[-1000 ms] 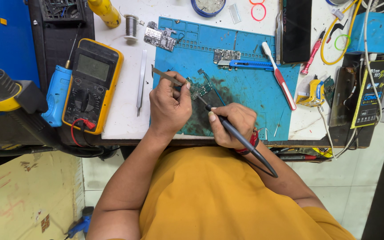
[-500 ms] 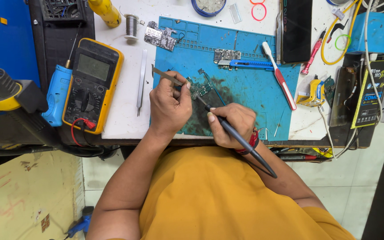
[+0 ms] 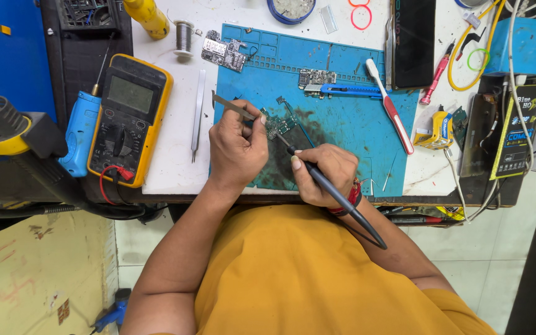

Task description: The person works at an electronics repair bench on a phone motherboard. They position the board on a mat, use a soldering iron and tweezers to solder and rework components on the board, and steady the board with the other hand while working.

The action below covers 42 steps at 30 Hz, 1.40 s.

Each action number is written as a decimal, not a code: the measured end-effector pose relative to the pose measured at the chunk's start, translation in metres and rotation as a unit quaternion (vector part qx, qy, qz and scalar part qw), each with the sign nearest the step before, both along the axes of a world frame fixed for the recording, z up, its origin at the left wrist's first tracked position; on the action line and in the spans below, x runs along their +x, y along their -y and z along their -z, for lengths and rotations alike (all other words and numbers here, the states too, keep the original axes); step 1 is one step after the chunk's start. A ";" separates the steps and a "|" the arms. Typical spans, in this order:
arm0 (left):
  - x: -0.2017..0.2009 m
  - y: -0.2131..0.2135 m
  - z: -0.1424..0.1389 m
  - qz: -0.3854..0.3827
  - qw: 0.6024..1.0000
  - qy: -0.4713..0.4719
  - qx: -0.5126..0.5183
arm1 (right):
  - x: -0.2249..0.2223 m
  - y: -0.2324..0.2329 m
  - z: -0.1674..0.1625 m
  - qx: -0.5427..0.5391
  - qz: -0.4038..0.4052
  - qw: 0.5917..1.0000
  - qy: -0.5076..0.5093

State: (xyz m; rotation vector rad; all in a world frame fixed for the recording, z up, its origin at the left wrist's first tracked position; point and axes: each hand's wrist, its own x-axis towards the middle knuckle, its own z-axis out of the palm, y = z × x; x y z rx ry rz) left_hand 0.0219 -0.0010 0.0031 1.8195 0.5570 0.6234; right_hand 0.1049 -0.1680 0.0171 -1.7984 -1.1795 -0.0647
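Note:
A small green circuit board lies on the blue work mat, on a dark stained patch. My left hand holds metal tweezers whose tips reach toward the board. My right hand grips a dark soldering iron like a pen, its tip touching the board's near edge. The iron's cable trails back over my orange shirt.
A yellow multimeter and blue tool lie at left, spare tweezers beside the mat. Other boards, a solder spool, a toothbrush, a blue cutter and a dark phone lie farther back.

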 end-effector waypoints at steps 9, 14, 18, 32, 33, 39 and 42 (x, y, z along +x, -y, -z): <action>0.000 0.000 -0.001 0.002 1.000 0.003 -0.004 | 0.000 0.000 0.001 -0.004 0.002 1.000 0.004; 0.000 0.000 -0.001 -0.002 1.000 0.003 0.002 | 0.000 0.000 0.001 -0.005 0.006 1.000 0.008; 0.000 0.000 -0.001 0.000 1.000 0.002 -0.003 | 0.000 0.000 0.001 -0.005 0.005 1.000 0.014; 0.000 0.000 -0.001 0.001 1.000 0.003 0.000 | -0.001 0.000 0.000 -0.002 0.004 1.000 0.012; 0.000 0.000 -0.001 0.001 1.000 0.002 -0.003 | -0.001 0.000 0.000 -0.002 0.003 1.000 0.014; 0.000 0.000 -0.001 0.002 1.000 0.002 0.002 | 0.000 -0.001 0.001 -0.001 -0.002 1.000 0.017; -0.001 0.000 -0.001 -0.001 1.000 -0.006 -0.004 | -0.001 -0.002 0.002 -0.001 -0.007 1.000 0.014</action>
